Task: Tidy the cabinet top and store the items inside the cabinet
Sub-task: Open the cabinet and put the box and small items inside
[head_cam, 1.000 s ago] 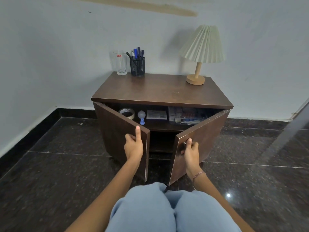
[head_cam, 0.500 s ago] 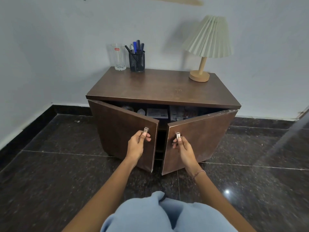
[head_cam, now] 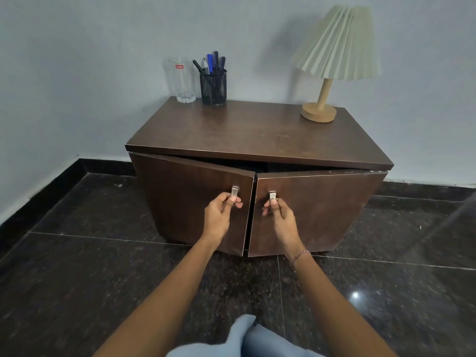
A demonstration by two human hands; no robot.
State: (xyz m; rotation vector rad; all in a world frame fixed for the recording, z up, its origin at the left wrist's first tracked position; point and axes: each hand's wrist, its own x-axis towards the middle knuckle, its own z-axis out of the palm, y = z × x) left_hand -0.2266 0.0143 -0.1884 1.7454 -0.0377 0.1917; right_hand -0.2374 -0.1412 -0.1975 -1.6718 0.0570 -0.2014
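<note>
Currently the cabinet [head_cam: 257, 135] stands on the dark tiled floor [head_cam: 77, 279], back against the pale wall [head_cam: 77, 73]. Both doors are ajar. The left door [head_cam: 185, 202] and right door [head_cam: 322, 207] angle outward, and their free edges almost meet at the middle. A dark gap shows under the top's front edge; the contents inside can't be made out.

The left hand [head_cam: 219, 215] pinches the left handle [head_cam: 235, 191], thumb on its front and fingers curled under. The right hand [head_cam: 279, 215] pinches the right handle [head_cam: 272, 195] the same way. Both metal handles sit by the doors' inner edges, in the upper half.

On the cabinet top:
- A glass [head_cam: 183, 81] with a red label stands upright at the back-left corner.
- A black mesh pen holder [head_cam: 213, 86] is just beside it on the back edge, toward the middle, with several pens [head_cam: 215, 61] standing in it.
- A lamp [head_cam: 332, 60] stands near the back-right corner, with a round wooden base and a pleated cream shade.

There is a thin bracelet [head_cam: 300, 256] on the right wrist. Light-blue trousers [head_cam: 244, 338] show at the bottom edge of the view.
</note>
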